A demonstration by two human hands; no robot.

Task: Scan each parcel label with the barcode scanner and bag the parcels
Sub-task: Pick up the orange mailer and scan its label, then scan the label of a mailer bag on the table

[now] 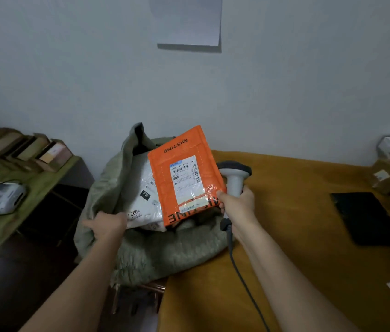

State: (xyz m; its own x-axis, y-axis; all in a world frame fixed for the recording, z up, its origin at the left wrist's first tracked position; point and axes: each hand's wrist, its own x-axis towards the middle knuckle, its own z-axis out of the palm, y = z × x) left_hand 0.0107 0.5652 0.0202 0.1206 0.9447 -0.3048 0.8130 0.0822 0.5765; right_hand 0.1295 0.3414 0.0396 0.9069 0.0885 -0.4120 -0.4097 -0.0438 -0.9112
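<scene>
Orange parcel (185, 173) held over the open sack (155, 245), scanner (233, 180) in the same hand.
The right hand (238, 204) grips the grey scanner handle and pinches the orange parcel's lower corner with its fingers, label (186, 182) facing up, the parcel tilted above a white parcel (141, 200) lying inside the green sack. The left hand (107, 225) curls its fingers round the sack's rim, holding the mouth open beside the mustard-covered tabletop (308, 212), where the scanner's cable (244, 279) trails.
</scene>
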